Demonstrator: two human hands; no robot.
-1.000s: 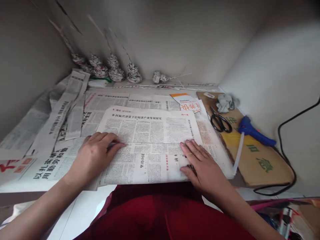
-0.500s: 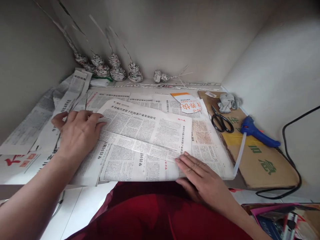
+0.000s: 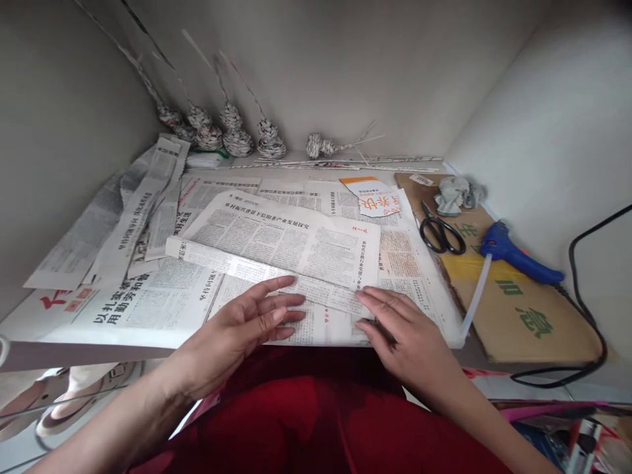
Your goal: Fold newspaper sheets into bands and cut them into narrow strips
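Note:
A newspaper sheet [image 3: 276,237] lies slantwise in the middle of the table, with a narrow fold along its near edge. Just short of that folded edge hovers my left hand [image 3: 254,316], palm turned sideways, fingers spread and holding nothing. My right hand [image 3: 397,319] rests its fingertips on the sheet's lower right corner, fingers stretched and thumb apart below them. Under the sheet, more newspaper [image 3: 168,316] covers the tabletop.
Cut newspaper strips [image 3: 131,224] lie at left. Woven paper gourds [image 3: 238,139] line the back wall beside thin paper rods [image 3: 345,163]. At right, black-handled scissors [image 3: 442,234] and a blue glue gun [image 3: 518,253] with its cord lie on cardboard [image 3: 528,336].
My left hand has left the sheet's left end and moved right and nearer, turning over with fingers spread. My right hand stays at the right corner, thumb closer to the sheet.

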